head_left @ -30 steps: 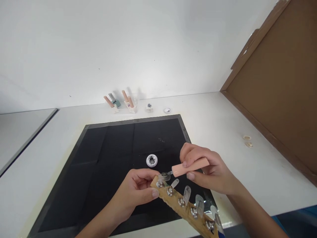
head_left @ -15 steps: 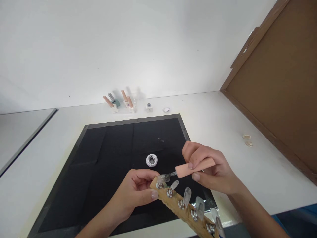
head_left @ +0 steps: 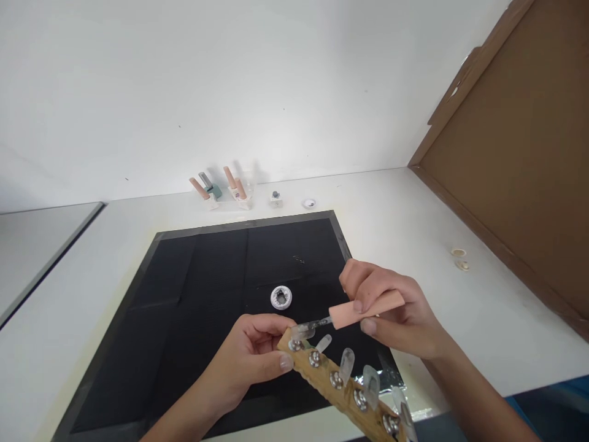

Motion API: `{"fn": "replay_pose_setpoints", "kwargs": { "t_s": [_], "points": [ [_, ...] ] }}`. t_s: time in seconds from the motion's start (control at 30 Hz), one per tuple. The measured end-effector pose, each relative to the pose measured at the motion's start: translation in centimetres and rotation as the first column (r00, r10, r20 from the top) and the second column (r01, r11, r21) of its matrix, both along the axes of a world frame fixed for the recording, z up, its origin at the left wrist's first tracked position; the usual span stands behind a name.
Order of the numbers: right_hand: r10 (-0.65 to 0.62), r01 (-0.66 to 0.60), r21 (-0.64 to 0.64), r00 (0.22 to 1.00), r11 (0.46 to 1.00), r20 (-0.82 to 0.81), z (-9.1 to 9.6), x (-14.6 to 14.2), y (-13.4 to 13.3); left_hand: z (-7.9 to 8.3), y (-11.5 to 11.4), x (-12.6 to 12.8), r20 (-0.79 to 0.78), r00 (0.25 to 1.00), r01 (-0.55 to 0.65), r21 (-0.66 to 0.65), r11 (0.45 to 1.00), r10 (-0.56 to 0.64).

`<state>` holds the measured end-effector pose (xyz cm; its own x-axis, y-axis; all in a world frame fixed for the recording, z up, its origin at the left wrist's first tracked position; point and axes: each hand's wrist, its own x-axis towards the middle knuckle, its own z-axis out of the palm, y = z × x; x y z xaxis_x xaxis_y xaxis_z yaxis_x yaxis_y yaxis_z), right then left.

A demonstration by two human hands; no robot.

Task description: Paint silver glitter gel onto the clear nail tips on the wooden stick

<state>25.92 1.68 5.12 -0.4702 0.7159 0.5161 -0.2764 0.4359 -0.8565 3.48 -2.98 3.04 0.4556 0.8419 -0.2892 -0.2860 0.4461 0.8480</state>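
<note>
My left hand (head_left: 253,353) grips the far end of a wooden nail stand (head_left: 329,393), thumb on top. Along the stand sit several round metal mounts, each bearing a clear false nail, such as this upright nail tip (head_left: 370,383). Between its fingers and thumb, my right hand (head_left: 391,307) pinches a nail polish brush (head_left: 352,313) by its peach-coloured handle. The brush's dark, wet-looking bristles lie against the clear nail (head_left: 302,332) on the mount nearest my left hand.
On the black mat (head_left: 207,270) lies a small round white dish (head_left: 281,298) with dark residue. Polish bottles (head_left: 242,190) stand along the back wall, near a small jar (head_left: 276,197) and a lid (head_left: 309,203). Small discs (head_left: 461,265) lie to the right by a cardboard panel (head_left: 515,153).
My right hand has drawn the brush slightly to the right, its bristles still at the same nail. The left hand and the stand have hardly moved.
</note>
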Motion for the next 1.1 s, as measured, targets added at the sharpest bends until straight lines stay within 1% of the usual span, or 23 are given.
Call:
{"fn": "replay_pose_setpoints", "kwargs": {
  "t_s": [0.1,0.17,0.23,0.33,0.4,0.5,0.57,0.63,0.73,0.8,0.83,0.9,0.97,1.03,1.1],
  "points": [
    [0.009,-0.011,0.032,0.998,0.999,0.062,0.2,-0.2,0.0,0.0,0.0,0.0,-0.021,1.0,0.003,0.003,1.0,-0.003],
    [-0.008,0.006,0.021,0.995,1.0,0.099,0.2,-0.1,0.0,0.0,0.0,0.1,-0.028,1.0,0.014,0.017,1.0,-0.013],
    [-0.034,0.034,-0.001,0.995,0.999,0.095,0.1,0.2,0.2,-0.2,0.0,0.1,-0.053,0.998,0.021,0.053,0.998,-0.019],
    [-0.08,0.082,-0.035,0.995,0.996,0.05,-0.3,0.8,0.6,-0.5,-0.1,0.4,-0.143,0.99,0.023,0.107,0.994,-0.008],
    [-0.084,0.086,-0.04,0.996,0.996,0.032,-0.5,1.0,0.9,-0.8,-0.2,0.6,-0.209,0.978,0.034,0.114,0.993,-0.009],
    [-0.079,0.082,-0.056,0.996,0.995,0.049,-0.6,1.1,1.1,-1.2,-0.4,1.0,-0.312,0.95,0.056,0.125,0.991,-0.015],
    [-0.124,0.132,-0.097,0.989,0.987,0.078,-0.6,0.9,1.3,-1.4,-0.5,1.1,-0.377,0.926,0.071,0.14,0.988,-0.014],
    [-0.211,0.23,-0.143,0.968,0.963,0.135,-0.5,0.8,1.4,-1.5,-0.5,1.1,-0.416,0.909,0.091,0.141,0.986,-0.024],
    [-0.346,0.388,-0.147,0.905,0.91,0.248,-0.3,0.6,1.7,-1.4,-0.5,0.9,-0.454,0.89,0.12,0.162,0.98,-0.034],
    [-0.382,0.442,-0.122,0.86,0.889,0.337,-0.4,0.6,1.8,-1.4,-0.5,0.8,-0.51,0.86,0.15,0.221,0.964,-0.017],
    [-0.382,0.451,-0.099,0.837,0.887,0.392,-0.5,0.5,1.8,-1.4,-0.5,0.8,-0.548,0.836,0.169,0.263,0.95,0.003],
    [-0.366,0.437,-0.017,0.774,0.899,0.517,-0.7,0.3,1.9,-1.4,-0.4,0.7,-0.616,0.785,0.201,0.351,0.914,0.064],
    [-0.362,0.381,0.113,0.683,0.918,0.634,-1.1,-0.1,1.9,-1.4,-0.4,0.5,-0.645,0.756,0.221,0.412,0.884,0.111],
    [-0.369,0.293,0.237,0.577,0.926,0.729,-1.7,-0.6,1.9,-1.5,-0.4,0.4,-0.638,0.76,0.229,0.442,0.867,0.124],
    [-0.366,0.202,0.305,0.494,0.931,0.789,-2.3,-1.2,1.8,-1.5,-0.5,0.4,-0.618,0.775,0.221,0.463,0.859,0.133]
  ]
}}
